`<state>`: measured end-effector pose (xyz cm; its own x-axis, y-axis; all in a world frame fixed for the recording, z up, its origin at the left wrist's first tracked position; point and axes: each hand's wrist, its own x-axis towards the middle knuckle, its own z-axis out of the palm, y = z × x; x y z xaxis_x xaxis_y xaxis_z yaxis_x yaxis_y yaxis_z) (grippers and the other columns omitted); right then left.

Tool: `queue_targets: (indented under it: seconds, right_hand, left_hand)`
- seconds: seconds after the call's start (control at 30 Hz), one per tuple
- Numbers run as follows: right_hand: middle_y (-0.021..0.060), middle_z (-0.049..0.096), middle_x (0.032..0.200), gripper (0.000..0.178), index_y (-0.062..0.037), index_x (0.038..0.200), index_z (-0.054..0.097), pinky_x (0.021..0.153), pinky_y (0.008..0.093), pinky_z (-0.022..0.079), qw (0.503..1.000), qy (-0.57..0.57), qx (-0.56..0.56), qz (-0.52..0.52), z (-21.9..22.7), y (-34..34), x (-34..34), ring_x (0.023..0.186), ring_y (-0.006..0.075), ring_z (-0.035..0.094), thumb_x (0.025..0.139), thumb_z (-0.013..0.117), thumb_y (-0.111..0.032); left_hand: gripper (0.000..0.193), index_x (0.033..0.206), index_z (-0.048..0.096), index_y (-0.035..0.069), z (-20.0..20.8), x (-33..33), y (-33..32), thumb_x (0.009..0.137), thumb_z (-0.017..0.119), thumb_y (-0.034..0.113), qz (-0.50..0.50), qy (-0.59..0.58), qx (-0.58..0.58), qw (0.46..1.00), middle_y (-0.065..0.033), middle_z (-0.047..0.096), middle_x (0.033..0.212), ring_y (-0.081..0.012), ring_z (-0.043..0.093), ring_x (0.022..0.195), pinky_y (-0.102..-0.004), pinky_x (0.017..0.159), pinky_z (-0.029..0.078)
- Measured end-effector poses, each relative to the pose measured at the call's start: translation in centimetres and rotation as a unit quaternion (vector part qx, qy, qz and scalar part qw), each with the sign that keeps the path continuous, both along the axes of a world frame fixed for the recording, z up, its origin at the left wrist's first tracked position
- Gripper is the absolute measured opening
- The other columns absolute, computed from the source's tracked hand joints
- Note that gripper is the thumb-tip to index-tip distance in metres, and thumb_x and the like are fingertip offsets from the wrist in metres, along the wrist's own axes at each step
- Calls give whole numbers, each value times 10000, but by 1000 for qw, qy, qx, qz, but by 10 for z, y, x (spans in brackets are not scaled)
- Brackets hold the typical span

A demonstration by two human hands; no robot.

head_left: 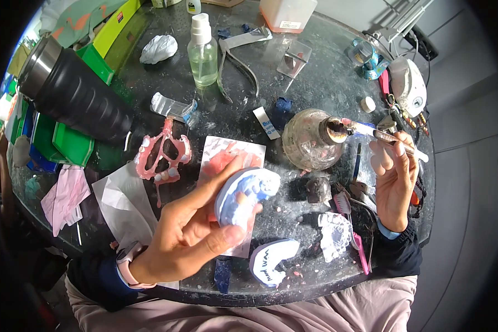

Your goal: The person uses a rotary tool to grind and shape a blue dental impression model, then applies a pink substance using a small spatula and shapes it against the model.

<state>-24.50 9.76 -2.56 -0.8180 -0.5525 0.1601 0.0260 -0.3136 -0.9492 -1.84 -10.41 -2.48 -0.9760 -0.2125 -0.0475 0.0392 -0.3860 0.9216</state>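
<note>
My left hand point(188, 235) is wrapped round a pale blue dental model point(243, 196), a horseshoe arch with teeth, tilted up above the table. Beneath it lies a white sheet point(257, 149) with pink wax smears. On the right, my right hand point(393, 177) grips a wax knife point(384, 136) by its pale handle. The knife's tip, with some pink on it, is at the wick of a round glass spirit burner point(304, 144). A second blue-white dental model point(263, 265) with handwriting lies near the front edge. Left of the sheet sits a pink wax framework with teeth point(166, 157).
A black tumbler point(77, 91) leans at the left by green bins point(72, 144). Behind stand a pump bottle point(202, 61) and a plastic container point(288, 14). A white cast point(336, 235), a pink toothbrush point(361, 254) and a dark block point(318, 191) lie near the burner.
</note>
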Motion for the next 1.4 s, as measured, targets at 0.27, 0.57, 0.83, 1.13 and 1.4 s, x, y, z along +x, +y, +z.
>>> queue_targets:
  seconds: [0.27,0.57,0.83,1.13,1.4]
  right_hand:
    - [169,622,1003,249,-36,1098,473,687,255,577,1000,0,-4,-2,0,2,-1,915,250,648,898,558,-157]
    - [185,619,1018,250,-32,1099,470,686,251,578,1000,1,3,-6,1,0,1,917,242,647,902,551,-163]
    - [188,618,1017,240,-35,1097,472,686,255,578,1000,-1,2,-6,1,2,1,917,246,647,906,543,-162]
    - [188,613,1025,250,-38,1110,470,693,266,576,1000,0,5,-4,3,2,2,921,256,646,906,542,-164]
    - [188,614,1020,244,-38,1108,474,687,270,576,1000,-4,1,-9,3,1,3,921,262,646,907,538,-160]
  left_hand:
    - [594,1410,152,-25,-4,-1,-4,932,453,160,-37,-13,111,993,-175,290,1409,-245,465,1169,-371,963,408]
    - [542,1413,208,48,-8,-2,1,928,434,130,3,42,100,994,-162,287,1410,-253,463,1167,-398,928,448]
    - [495,1392,255,31,-8,0,-1,936,416,135,-22,33,90,995,-153,338,1386,-250,549,1069,-345,893,459]
    - [476,1380,267,18,-5,2,-1,942,398,148,-20,4,98,995,-154,427,1313,-251,595,1001,-329,873,462]
    - [464,1373,271,27,-6,2,-1,949,393,171,-25,2,93,995,-158,454,1278,-258,597,999,-326,852,477]
